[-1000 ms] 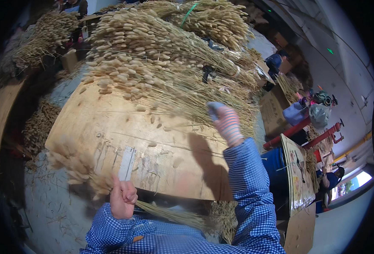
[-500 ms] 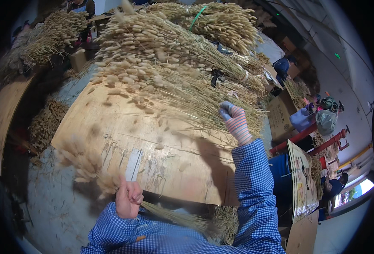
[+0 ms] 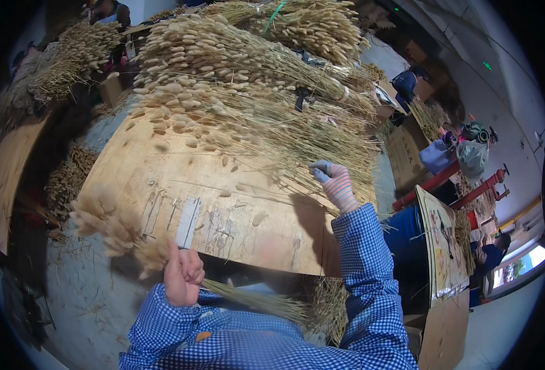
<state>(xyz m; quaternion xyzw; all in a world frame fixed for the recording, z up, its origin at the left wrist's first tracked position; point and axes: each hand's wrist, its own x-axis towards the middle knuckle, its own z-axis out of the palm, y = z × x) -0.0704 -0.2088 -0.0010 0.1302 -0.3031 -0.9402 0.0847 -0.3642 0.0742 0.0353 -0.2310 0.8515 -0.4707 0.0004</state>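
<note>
My bare left hand (image 3: 183, 275) is closed round a bunch of dried bunny tail grass (image 3: 109, 225). Its fluffy heads stick out to the left, and the stems (image 3: 254, 302) trail right, in front of my body. My right hand (image 3: 335, 185), in a striped glove with grey fingertips, is over the right part of the wooden board (image 3: 248, 203). Thumb and fingers are pinched beside the loose stems of a large pile of the same grass (image 3: 223, 123); what they hold, if anything, is too small to make out. Stray heads lie on the board.
Tied bundles of grass (image 3: 316, 31) lie across the back. More grass is heaped at far left (image 3: 75, 55). To the right are a cardboard box (image 3: 405, 154), red pipes (image 3: 479, 191), a blue barrel (image 3: 402, 240) and a panel (image 3: 442, 246). Other people (image 3: 406, 83) are farther off.
My right hand has shifted slightly left and down, staying pinched by the stems. My left hand keeps the bunch, moving a little. The whole view has tilted slightly.
</note>
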